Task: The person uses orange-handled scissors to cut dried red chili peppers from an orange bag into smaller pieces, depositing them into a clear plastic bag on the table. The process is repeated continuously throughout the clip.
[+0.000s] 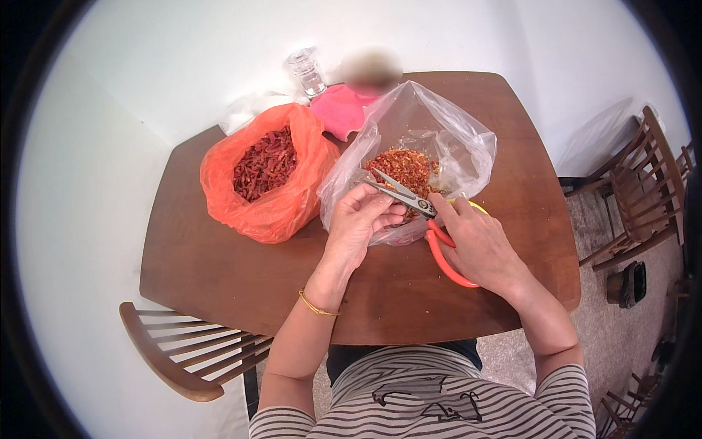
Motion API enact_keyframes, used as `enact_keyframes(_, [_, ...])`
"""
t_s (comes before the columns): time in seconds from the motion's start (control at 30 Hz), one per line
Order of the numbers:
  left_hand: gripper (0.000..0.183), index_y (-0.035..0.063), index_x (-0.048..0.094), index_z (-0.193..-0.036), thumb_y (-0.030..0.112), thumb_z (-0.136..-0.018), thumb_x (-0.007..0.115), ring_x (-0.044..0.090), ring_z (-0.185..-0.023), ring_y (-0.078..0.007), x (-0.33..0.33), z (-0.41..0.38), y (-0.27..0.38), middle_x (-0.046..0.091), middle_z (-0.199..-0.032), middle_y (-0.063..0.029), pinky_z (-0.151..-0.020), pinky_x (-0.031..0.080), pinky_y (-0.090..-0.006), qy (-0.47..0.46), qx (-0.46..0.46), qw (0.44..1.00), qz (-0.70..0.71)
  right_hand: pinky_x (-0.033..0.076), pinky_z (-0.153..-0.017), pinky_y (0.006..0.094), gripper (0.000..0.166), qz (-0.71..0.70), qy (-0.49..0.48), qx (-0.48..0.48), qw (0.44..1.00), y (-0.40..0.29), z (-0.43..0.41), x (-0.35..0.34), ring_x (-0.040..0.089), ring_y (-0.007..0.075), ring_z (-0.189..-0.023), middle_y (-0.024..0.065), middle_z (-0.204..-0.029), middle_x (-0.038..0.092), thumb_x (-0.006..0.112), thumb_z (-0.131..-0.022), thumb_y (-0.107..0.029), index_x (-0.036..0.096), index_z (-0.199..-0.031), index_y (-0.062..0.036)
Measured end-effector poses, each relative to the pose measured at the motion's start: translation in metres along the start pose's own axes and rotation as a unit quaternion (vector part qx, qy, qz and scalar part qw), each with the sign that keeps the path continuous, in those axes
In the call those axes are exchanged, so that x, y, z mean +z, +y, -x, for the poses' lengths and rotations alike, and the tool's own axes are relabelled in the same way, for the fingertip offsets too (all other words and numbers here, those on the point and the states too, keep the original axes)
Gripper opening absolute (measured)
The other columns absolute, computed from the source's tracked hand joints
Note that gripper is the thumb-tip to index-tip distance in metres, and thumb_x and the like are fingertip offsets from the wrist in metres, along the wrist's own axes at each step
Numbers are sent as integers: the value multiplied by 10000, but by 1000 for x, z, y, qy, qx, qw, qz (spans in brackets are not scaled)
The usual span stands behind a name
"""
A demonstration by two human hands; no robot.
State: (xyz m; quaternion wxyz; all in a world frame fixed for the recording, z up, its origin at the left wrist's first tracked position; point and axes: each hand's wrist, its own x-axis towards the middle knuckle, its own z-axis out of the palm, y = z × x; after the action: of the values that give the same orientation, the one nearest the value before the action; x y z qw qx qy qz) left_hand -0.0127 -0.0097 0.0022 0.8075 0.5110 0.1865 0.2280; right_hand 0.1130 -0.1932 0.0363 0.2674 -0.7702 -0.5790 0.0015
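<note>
My right hand grips a pair of scissors with red and yellow handles, its blades parted and pointing up and left. Close to the blades, my left hand has its thumb and fingertips pinched together; whatever lies between them is too small or hidden to tell. Both hands are over the near edge of a clear plastic bag, which lies open around cut dried red chili pieces and seeds. Left of it stands an orange-red plastic bag, open at the top and full of whole-looking dried red chilies.
Both bags rest on a brown wooden table. Behind them are a pink cloth, a clear glass jar and white plastic near the wall. Wooden chairs stand at left and right. Small crumbs dot the tabletop.
</note>
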Motion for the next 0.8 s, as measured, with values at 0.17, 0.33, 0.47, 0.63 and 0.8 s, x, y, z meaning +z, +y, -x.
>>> enact_keyframes(0.17, [141,4,646,-1082,82,-965,633,708,-843,-190,4,2,2,707,-996,-127,-763,607,-317,18,-33,999,-14,539,-626,480,444,-3,-19,19,1000,0,-1,1,670,414,-757,247,-894,620,644,-929,-211,526,-1281,31])
enact_keyframes(0.33, [145,8,643,-1082,78,-955,648,708,-838,-191,2,1,1,705,-989,-118,-759,607,-318,23,-47,998,-29,540,-609,492,397,-3,-34,9,999,7,0,2,668,426,-720,245,-893,626,637,-935,-224,522,-1230,15])
enact_keyframes(0.47, [134,10,640,-1071,77,-956,646,704,-840,-189,3,2,1,701,-989,-116,-754,605,-318,31,-36,999,-18,542,-631,495,379,3,-43,36,998,7,-2,1,667,423,-748,237,-894,626,639,-932,-226,518,-1210,1])
enact_keyframes(0.63, [108,20,634,-1055,73,-961,637,699,-846,-185,1,1,-1,699,-986,-109,-750,603,-319,20,-12,1000,-7,544,-655,480,393,8,-8,15,1000,1,-1,-1,663,408,-792,226,-898,616,640,-932,-229,519,-1230,-2])
enact_keyframes(0.8, [78,38,633,-1038,52,-961,627,698,-848,-182,3,2,1,701,-988,-106,-743,601,-311,3,-9,1000,-2,546,-652,474,412,8,0,8,1000,0,1,3,662,406,-784,224,-902,611,641,-931,-225,521,-1251,5])
